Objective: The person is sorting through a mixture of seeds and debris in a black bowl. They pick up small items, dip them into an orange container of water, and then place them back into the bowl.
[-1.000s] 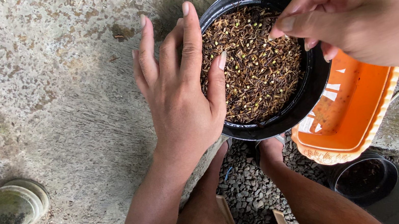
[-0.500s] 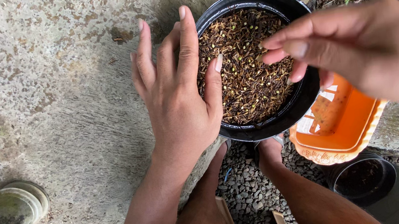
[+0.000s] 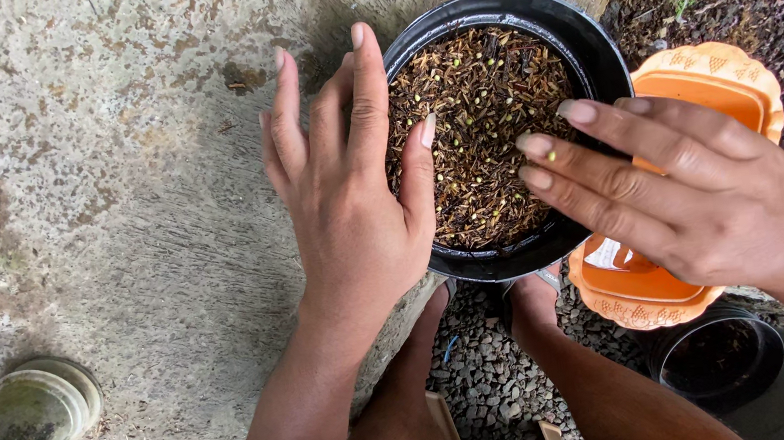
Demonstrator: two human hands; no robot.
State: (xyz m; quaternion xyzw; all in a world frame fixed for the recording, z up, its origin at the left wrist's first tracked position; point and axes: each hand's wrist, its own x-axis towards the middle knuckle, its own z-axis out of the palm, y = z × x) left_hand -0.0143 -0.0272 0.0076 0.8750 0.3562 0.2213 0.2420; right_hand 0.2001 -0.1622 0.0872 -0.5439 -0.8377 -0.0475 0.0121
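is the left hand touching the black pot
Touching. The head view shows the left hand laid flat against the rim of the black pot, its thumb reaching over the edge onto the brown mulch.

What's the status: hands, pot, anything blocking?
Left hand flat against black pot rim, open. Right hand open, fingers spread over brown mix. Orange container beside pot, under right hand.

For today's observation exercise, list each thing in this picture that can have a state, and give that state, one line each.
Black pot: upright, filled with brown husk mix and small green seeds.
Left hand: open, flat against the pot's rim.
Right hand: open, fingertips over the mix.
Orange tray: beside the pot, partly hidden.
Small black pot: upright on gravel.
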